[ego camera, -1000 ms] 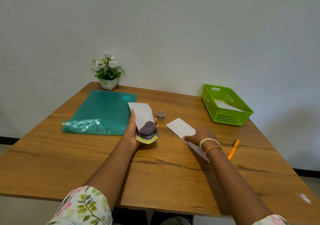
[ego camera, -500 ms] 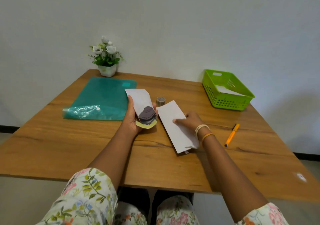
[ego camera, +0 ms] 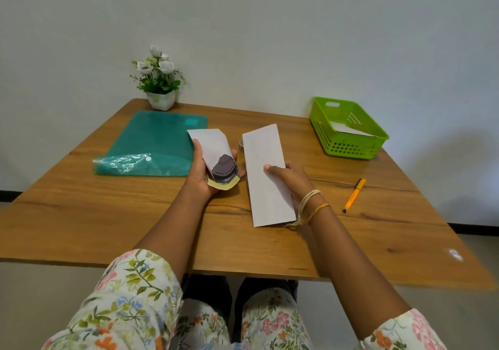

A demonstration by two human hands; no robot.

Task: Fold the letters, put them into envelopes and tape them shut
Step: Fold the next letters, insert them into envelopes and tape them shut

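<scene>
I see the folded letter (ego camera: 266, 177), a long white strip, just right of the frame's centre, lifted and tilted with its far end toward the wall. My right hand (ego camera: 287, 181) holds it near the middle of its right edge, the grip pinching the paper with the thumb on top and the fingers underneath. Just left of it, at centre frame, my left hand (ego camera: 201, 173) holds the envelope (ego camera: 213, 151), the grip curled round its sides. The envelope's open mouth faces me, showing a dark inner lining and a pale yellow flap edge. The 2 papers are near each other but not touching.

Between them, partly hidden behind the letter's left edge, a small roll of tape (ego camera: 241, 144) sits on the desk (ego camera: 108, 214). Left of the envelope lies a teal plastic folder (ego camera: 151, 144) with a snap button. At the upper left corner of the desk stands a small white pot of white flowers (ego camera: 159, 80). At the upper right, a green basket (ego camera: 348, 128) holds white paper. An orange pen (ego camera: 354, 195) lies on the desk to the right of my right wrist.
</scene>
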